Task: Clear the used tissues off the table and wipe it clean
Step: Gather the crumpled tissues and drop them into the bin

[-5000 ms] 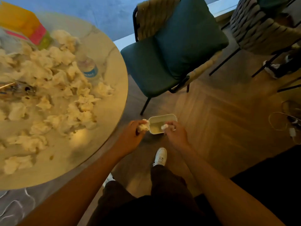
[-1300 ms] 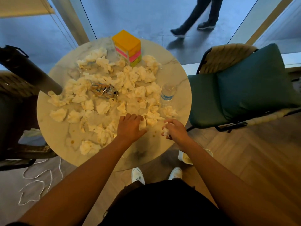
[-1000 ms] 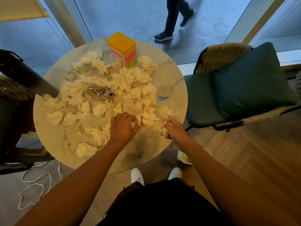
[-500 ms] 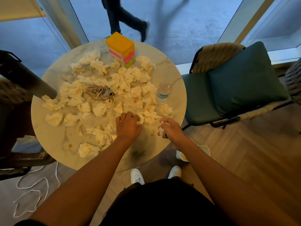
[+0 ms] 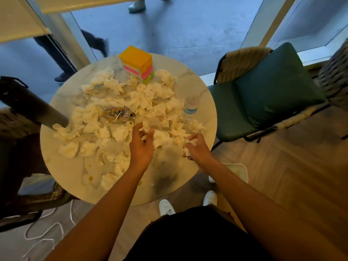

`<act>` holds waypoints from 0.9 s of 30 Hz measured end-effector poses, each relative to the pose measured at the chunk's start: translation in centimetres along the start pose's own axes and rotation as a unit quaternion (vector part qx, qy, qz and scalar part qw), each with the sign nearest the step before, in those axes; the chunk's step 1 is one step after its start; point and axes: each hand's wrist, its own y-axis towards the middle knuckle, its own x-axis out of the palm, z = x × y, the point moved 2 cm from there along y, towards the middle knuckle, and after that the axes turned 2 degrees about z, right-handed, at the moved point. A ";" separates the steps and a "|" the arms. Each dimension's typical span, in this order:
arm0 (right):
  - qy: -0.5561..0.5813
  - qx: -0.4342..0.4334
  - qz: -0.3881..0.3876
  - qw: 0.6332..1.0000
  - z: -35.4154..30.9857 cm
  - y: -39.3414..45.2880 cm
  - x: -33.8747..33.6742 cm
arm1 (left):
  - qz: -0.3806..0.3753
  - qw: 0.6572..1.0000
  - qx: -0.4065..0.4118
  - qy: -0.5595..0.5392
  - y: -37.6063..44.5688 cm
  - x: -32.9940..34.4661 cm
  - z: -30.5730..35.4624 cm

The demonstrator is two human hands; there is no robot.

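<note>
Where tissues (image 5: 120, 117) heap thickest, mid-table (image 5: 62, 172) and beyond, the nearest wad (image 5: 160, 138) lies just ahead and right of the left hand (image 5: 141, 147), nearer it than the right; no clear long axis. Left hand: fingers spread, loosely curled over the wad, grasping nothing. Right hand (image 5: 195, 149): clenched round a tissue ball (image 5: 187, 151) at the near edge, bin (image 5: 239, 172) on the floor below. Half a second ago left's knuckles were curled down on the pile; now lifted, opened.

Green cushioned chair (image 5: 263, 102) on herringbone wood floor (image 5: 293, 166) beside glass wall (image 5: 188, 25)
</note>
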 end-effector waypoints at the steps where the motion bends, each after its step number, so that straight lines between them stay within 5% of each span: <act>1: 0.000 -0.007 -0.005 1.000 0.1 -0.2 0.2 | -0.001 1.000 0.009 -0.022 -0.1 0.1 0.2; 4: 0.008 -0.018 -0.026 0.999 0.4 -0.8 0.6 | -0.013 0.997 0.023 -0.068 -0.4 1.0 0.5; 8: -0.005 -0.024 -0.008 1.000 0.3 -1.6 -0.1 | -0.049 0.978 -0.114 -0.169 -0.9 3.4 0.0; 12: 0.025 -0.018 0.023 0.999 0.6 -2.3 -1.4 | -0.065 0.857 -0.313 -0.404 -2.0 5.4 -0.2; 15: 0.055 -0.002 0.042 0.998 1.1 -3.0 -2.3 | -0.085 0.798 -0.333 -0.496 -3.3 6.7 0.5; 20: 0.109 0.081 0.084 0.987 2.5 -2.9 -4.0 | -0.166 0.794 -0.310 -0.497 -6.1 8.8 2.7; 23: 0.200 0.155 0.079 0.964 3.3 -3.2 -5.4 | -0.193 0.842 -0.279 -0.420 -7.1 10.4 2.2; 27: 0.187 0.126 0.100 0.969 5.1 -3.3 -8.7 | -0.233 0.873 -0.283 -0.321 -8.6 13.1 0.8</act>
